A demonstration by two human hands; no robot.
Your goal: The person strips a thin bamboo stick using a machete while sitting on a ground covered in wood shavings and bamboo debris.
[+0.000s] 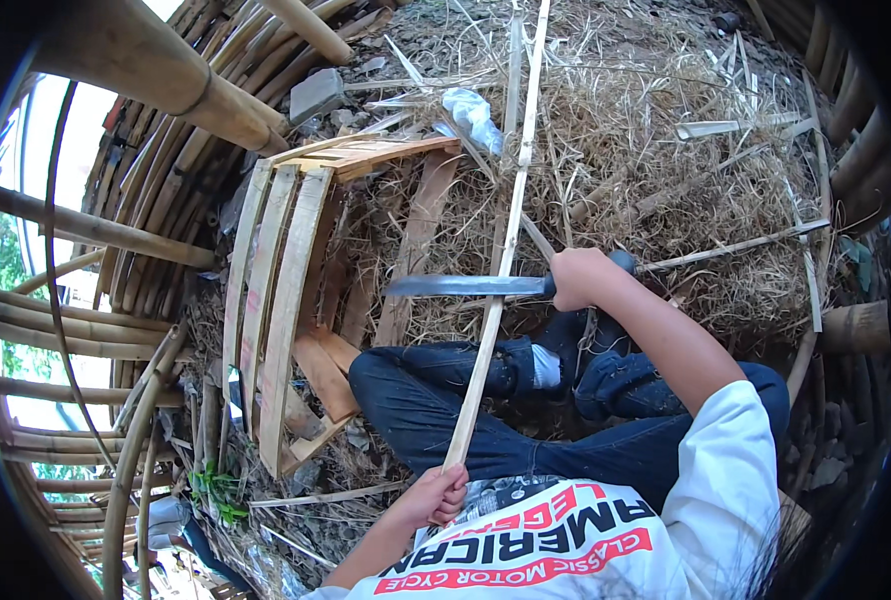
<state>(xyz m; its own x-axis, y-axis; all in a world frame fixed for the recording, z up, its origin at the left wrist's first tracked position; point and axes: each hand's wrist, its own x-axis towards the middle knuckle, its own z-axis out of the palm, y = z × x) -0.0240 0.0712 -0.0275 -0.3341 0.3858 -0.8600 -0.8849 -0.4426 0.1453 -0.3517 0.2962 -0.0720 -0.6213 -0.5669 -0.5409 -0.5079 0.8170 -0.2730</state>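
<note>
Pale strip (475, 390): long, narrow, running from 6 o'clock, by the wearer's shirt (721, 460), up toward 1 o'clock.
Left hand (438, 497): at 6 o'clock, fingers curled around the strip's near end.
Legs (421, 405): folded, in dark jeans, beneath the strip.
Right hand (578, 279): just off centre toward 3 o'clock, fist wrapped around a knife handle.
Knife (446, 286): blade pointing to 9 o'clock, crossing the strip; I cannot tell whether they touch.
Slatted crate (296, 265): wooden, at 9 o'clock.
Dry grass (656, 170): heaped at 2 o'clock.
Plastic bag (474, 120): crumpled, whitish, at 12 o'clock.
</note>
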